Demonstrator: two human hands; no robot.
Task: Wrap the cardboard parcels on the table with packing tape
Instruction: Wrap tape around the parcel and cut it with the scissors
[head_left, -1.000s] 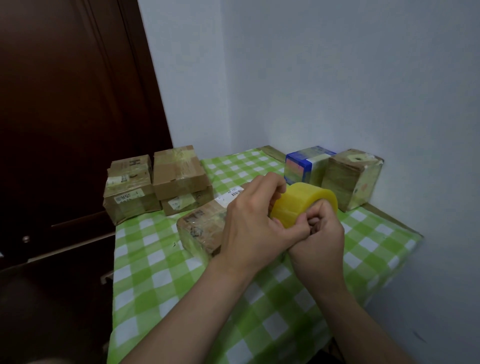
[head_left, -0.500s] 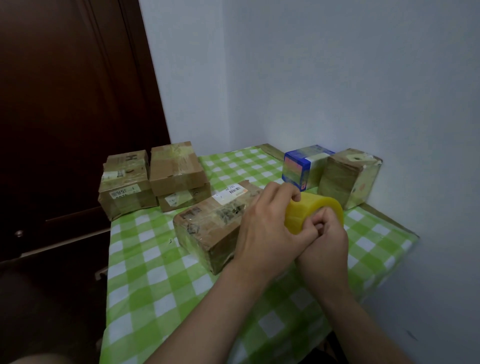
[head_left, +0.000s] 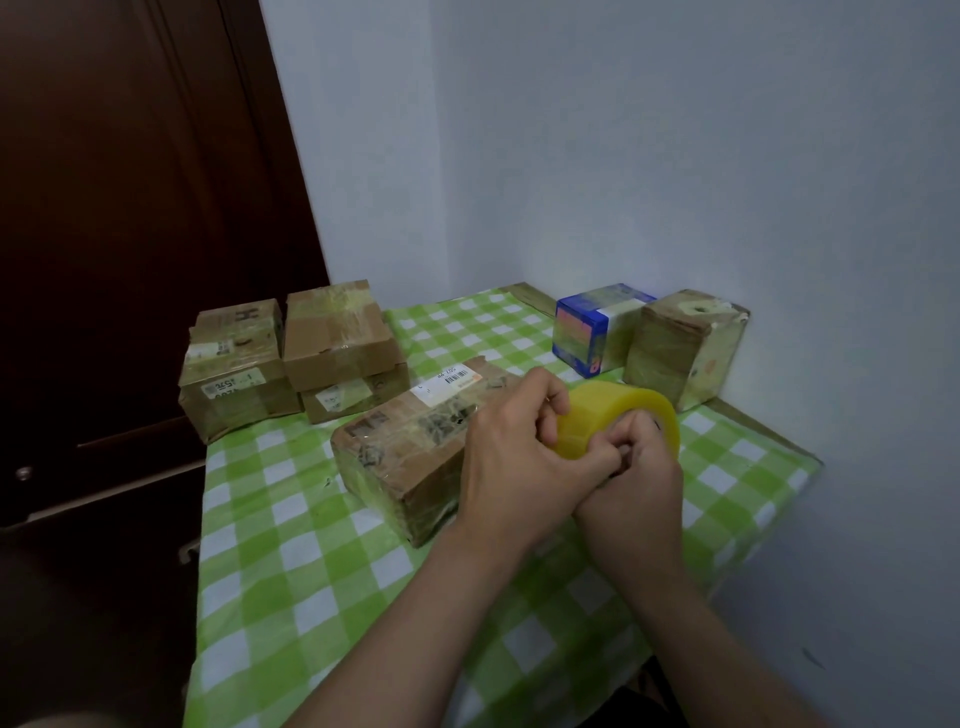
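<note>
Both hands hold a yellow roll of packing tape above the table, which has a green and white checked cloth. My left hand grips the roll's near left side with curled fingers. My right hand pinches at the roll's surface from the near side, its fingertips against my left thumb. Just left of the hands lies a long brown cardboard parcel with a white barcode label, glossy with tape. My left hand covers its right end.
Two taped brown parcels stand at the table's far left edge by a dark wooden door. A blue box and a taped cube parcel sit against the white wall at the far right.
The hands and the tape roll have shifted right, off the long parcel, uncovering most of its top. The view has moved slightly; the other parcels stay put.
</note>
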